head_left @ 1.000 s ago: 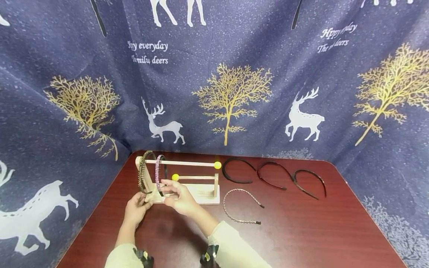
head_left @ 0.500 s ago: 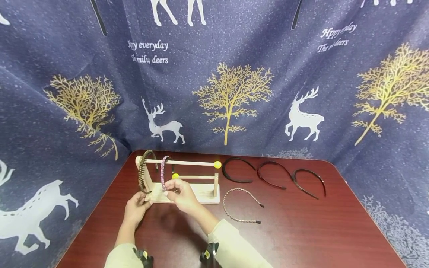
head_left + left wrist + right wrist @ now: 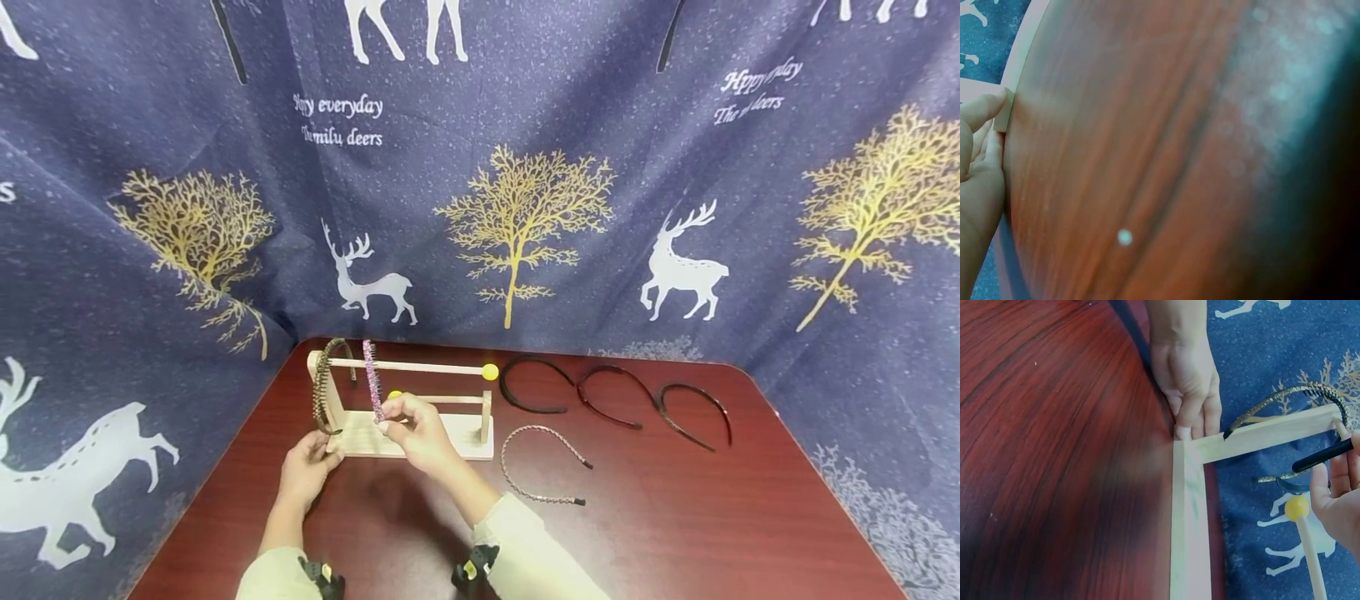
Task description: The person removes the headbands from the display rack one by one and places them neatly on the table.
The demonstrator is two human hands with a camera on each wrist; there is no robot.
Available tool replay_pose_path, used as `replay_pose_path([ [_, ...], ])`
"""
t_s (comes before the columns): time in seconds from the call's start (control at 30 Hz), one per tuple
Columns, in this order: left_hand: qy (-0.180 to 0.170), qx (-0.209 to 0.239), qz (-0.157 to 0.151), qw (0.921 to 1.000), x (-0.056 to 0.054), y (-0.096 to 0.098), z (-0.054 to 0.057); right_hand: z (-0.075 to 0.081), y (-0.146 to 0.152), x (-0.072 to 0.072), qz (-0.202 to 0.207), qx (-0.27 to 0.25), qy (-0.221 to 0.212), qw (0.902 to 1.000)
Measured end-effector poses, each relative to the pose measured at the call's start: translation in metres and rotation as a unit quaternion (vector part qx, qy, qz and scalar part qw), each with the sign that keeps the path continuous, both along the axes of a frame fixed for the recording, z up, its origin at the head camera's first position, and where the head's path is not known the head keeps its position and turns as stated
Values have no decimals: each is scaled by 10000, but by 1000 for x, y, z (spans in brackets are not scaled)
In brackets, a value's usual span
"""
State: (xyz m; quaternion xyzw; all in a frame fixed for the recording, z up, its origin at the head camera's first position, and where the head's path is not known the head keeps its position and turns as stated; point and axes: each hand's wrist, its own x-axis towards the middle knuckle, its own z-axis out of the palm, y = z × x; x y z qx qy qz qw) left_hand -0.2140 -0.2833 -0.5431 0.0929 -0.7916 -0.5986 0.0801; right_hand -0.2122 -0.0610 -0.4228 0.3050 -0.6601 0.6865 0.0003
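My right hand (image 3: pixel 422 433) pinches the lower end of a pink-purple toothed headband (image 3: pixel 372 379). The band stands nearly edge-on at the upper rod (image 3: pixel 435 367) of a pale wooden headband stand (image 3: pixel 450 427); its far half is hidden. In the right wrist view, the black tip of the headband (image 3: pixel 1322 455) sits at the right fingers. My left hand (image 3: pixel 303 465) grips the left front corner of the stand's base, thumb on the wood (image 3: pixel 1005 112) in the left wrist view. A gold-brown toothed headband (image 3: pixel 322 392) hangs over the upper rod at its left end.
A black headband (image 3: pixel 508 392), a dark red one (image 3: pixel 592 404) and a dark brown one (image 3: pixel 705 389) lie at the table's back right. A braided light headband (image 3: pixel 517 483) lies nearer. Yellow balls cap the upper rod (image 3: pixel 490 372) and lower rod (image 3: pixel 1297 507).
My right hand has moved slightly right with the pink-purple headband, which has slid along the upper rod away from the gold-brown one and turned edge-on. The left hand stays on the base.
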Motion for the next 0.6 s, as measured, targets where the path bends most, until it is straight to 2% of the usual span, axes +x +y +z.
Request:
replay_pose_path([
  [0.23, -11, -91, 1, 10000, -1, 0, -3, -4, 12, 2, -159, 26, 8, 9999],
  [0.37, -23, -126, 0, 9999, -2, 0, -3, -9, 20, -2, -167, -260, 23, 9995],
  [0.6, -56, -114, -17, 9999, -1, -1, -1, -22, 27, -15, -197, -863, -221, 9958],
])
